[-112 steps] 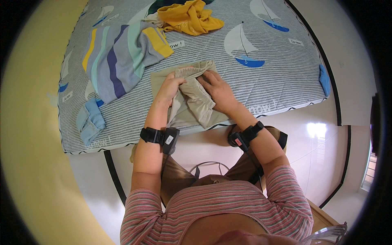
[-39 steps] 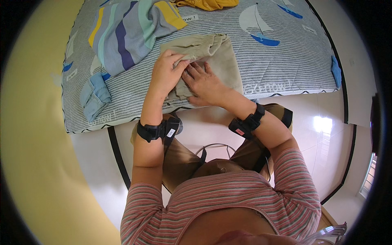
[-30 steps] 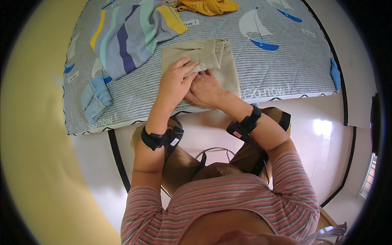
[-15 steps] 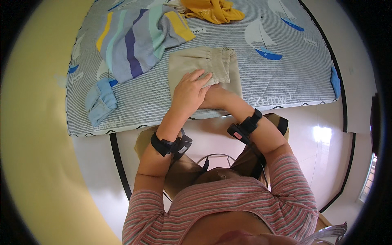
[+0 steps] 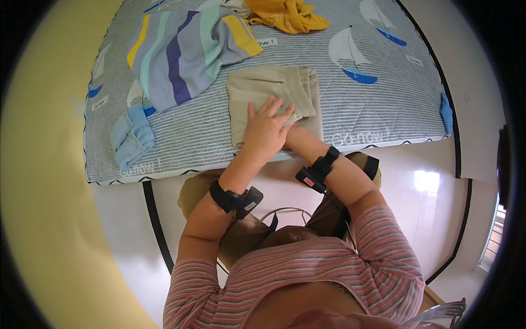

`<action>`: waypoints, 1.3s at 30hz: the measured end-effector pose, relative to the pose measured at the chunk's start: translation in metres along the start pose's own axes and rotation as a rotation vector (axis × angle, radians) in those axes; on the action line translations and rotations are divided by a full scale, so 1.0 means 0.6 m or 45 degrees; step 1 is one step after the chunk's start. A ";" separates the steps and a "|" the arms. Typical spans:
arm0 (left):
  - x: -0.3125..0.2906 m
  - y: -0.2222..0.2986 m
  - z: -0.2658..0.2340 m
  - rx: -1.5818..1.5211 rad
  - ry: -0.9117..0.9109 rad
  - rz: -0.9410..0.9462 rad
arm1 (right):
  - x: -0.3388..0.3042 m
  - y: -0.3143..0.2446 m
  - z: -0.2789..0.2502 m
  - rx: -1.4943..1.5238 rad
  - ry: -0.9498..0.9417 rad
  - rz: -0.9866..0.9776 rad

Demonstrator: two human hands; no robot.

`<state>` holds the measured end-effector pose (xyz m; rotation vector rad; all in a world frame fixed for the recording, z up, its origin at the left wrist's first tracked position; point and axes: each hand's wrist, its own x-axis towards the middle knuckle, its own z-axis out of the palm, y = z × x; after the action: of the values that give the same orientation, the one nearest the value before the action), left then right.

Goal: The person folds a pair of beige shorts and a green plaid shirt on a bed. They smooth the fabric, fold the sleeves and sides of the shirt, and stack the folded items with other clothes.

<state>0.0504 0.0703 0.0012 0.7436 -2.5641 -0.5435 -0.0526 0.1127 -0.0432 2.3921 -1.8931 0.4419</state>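
Observation:
Beige elastic-waist trousers (image 5: 255, 88) lie folded into a compact rectangle near the front edge of the bed. On top of them rests my left hand (image 5: 267, 127), its fingers spread flat toward the gathered waistband. My right hand (image 5: 293, 137) reaches in from the right and goes under the folded cloth and behind my left hand. Its fingers are hidden there, so what they do does not show.
The bed (image 5: 383, 109) wears a grey striped cover with sailboats. A striped sweater (image 5: 175, 60) lies at the far left, folded light-blue denim (image 5: 133, 137) nearer. Yellow cloth (image 5: 287, 15) lies at the back, a blue cloth (image 5: 446, 114) at the right edge.
My left hand has spread its fingers wider and shifted slightly right over the trousers. My right hand has moved a little under the fold, and its fingers have stayed hidden.

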 end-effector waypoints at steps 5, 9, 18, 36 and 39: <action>-0.002 0.004 -0.010 0.153 -0.099 -0.039 | -0.013 0.006 0.014 -0.116 0.177 -0.041; 0.001 0.001 -0.024 0.167 -0.111 -0.125 | 0.000 0.032 0.023 -0.058 0.213 0.029; -0.008 -0.010 -0.007 0.281 -0.271 -0.127 | 0.018 0.081 -0.045 0.198 0.071 0.206; -0.001 -0.001 -0.016 0.223 -0.257 -0.107 | 0.022 0.048 0.044 -0.025 -0.343 0.063; 0.002 0.003 -0.019 0.212 -0.292 -0.095 | 0.015 0.055 0.080 -0.118 -0.281 0.031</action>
<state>0.0543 0.0684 0.0116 0.8819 -2.8306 -0.4657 -0.0736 0.0857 -0.0911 2.4474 -1.9806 0.0901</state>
